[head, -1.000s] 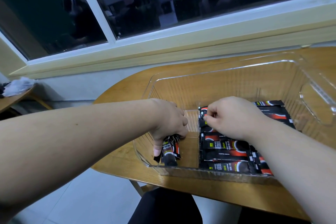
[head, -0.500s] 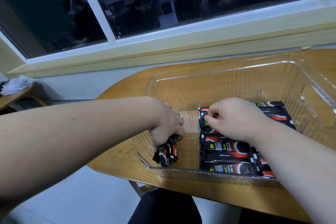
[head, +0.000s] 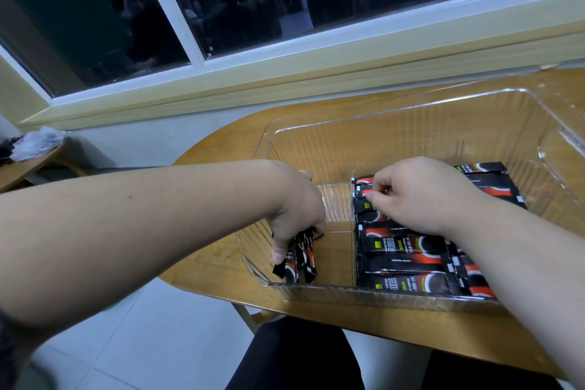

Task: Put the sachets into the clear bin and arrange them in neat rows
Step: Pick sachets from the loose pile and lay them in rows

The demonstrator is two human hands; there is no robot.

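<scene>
A clear plastic bin (head: 395, 111) sits on the wooden table, split by a clear divider (head: 337, 203). In its right part lie several black-and-red sachets (head: 405, 252) in a row, stacked front to back. My right hand (head: 418, 193) rests on the far end of that row, fingertips pinching a sachet edge. My left hand (head: 297, 212) reaches into the left part and grips a small bunch of sachets (head: 297, 261) that point down toward the bin's front wall.
The rounded wooden table (head: 221, 269) ends just left of the bin and at its near edge. A windowsill and dark window run behind. A second table with white cloth (head: 34, 142) stands far left. My dark-clothed legs (head: 297, 358) are below the table edge.
My left hand has shifted slightly toward the bin's front left with its bunch of sachets. My right hand stays on the far end of the row.
</scene>
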